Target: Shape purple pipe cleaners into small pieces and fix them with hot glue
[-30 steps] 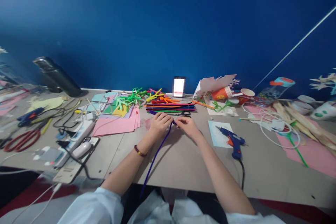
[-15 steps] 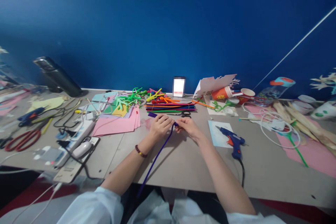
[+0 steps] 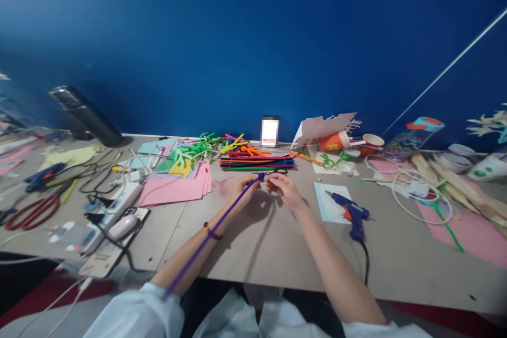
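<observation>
No readable text; lettering on orange cups (image 3: 334,141) blurred.

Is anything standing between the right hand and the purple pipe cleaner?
Nothing visible stands between the right hand and the bunched end of the purple pipe cleaner, at the fingertips of the left hand.

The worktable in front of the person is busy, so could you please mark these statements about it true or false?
1. The left hand holds a long purple pipe cleaner. True.
2. The red-handled scissors lie on the person's right. False: on the left.
3. The blue glue gun on the right overlaps light blue paper. True.
4. The bundle of straight multicoloured pipe cleaners lies under the pink paper. False: right of it.
</observation>
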A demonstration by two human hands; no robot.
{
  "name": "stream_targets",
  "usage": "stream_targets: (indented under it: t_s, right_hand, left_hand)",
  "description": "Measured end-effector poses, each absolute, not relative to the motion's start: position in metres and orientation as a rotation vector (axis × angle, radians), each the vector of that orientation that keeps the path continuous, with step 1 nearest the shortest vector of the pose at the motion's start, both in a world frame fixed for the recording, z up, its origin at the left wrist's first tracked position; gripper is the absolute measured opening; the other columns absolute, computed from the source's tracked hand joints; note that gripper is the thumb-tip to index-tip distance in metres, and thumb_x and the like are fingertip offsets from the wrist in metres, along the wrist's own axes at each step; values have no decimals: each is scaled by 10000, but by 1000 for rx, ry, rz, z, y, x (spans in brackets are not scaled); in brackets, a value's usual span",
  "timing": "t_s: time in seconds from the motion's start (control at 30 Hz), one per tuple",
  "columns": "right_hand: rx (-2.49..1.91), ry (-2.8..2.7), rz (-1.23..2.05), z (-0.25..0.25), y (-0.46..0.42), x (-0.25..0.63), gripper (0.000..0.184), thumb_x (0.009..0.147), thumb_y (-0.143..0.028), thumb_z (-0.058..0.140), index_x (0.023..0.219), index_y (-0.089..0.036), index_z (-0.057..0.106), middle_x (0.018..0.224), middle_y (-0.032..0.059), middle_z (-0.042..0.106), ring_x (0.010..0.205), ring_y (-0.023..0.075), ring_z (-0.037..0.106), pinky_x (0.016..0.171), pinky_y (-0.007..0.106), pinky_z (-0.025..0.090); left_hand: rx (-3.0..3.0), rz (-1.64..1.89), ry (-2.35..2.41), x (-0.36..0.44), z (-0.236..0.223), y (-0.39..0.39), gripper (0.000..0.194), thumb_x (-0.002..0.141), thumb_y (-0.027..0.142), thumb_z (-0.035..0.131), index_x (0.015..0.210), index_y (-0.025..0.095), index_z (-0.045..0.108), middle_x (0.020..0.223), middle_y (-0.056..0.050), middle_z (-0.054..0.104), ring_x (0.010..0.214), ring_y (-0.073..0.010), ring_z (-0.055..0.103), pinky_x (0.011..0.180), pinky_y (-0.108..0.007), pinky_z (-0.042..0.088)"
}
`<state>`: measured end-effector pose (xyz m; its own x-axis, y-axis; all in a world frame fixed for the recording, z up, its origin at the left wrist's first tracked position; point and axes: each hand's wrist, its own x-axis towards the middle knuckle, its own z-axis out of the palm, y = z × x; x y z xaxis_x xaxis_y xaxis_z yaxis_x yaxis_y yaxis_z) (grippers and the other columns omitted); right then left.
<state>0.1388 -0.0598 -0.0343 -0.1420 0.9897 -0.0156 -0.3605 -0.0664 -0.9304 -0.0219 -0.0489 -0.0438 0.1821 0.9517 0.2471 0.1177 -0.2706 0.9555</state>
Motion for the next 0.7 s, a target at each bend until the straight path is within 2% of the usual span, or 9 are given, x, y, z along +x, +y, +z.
stream_targets:
  t_s: [0.2,0.4,0.47,0.57,0.7]
  right_hand:
    - [-934,-1129,1388,-33,-65,133,272,708,-381,646,912,-210,701,703,2,633,579,105,553,563,250,452]
    - [-1124,-1162,1121,-39,-63,125,279,687,-431,665,838,-199,631,695,11,606,619,140,574,561,266,492]
    - [-1148,-1155,1085,-42,-63,124,286,686,-443,658,826,-198,613,693,15,603,635,152,591,560,270,499]
    - [-1165,-1193,1022,-43,-62,125,248,695,-421,642,799,-200,603,741,32,618,690,172,619,575,275,499]
    - [-1187,-1231,995,-42,-62,126,182,703,-364,619,778,-204,575,759,31,611,686,168,625,573,271,491]
  left_hand:
    - [1358,1172,1093,-21,-37,-53,234,777,392,590,790,179,688,754,-55,684,707,-177,611,682,-290,483]
    - [1497,1147,1084,-20,-32,-56,257,771,390,588,682,161,662,665,-31,650,641,-158,580,619,-266,456]
    - [1455,1120,1083,-18,-34,-57,244,754,385,600,704,157,670,670,-29,656,642,-153,579,613,-257,449]
    - [1335,1061,1091,-16,-37,-57,247,728,393,621,725,153,679,681,-34,668,625,-144,572,582,-247,431]
    - [1217,1004,1102,-14,-38,-58,284,674,419,663,632,138,658,577,-20,622,517,-111,503,502,-232,353]
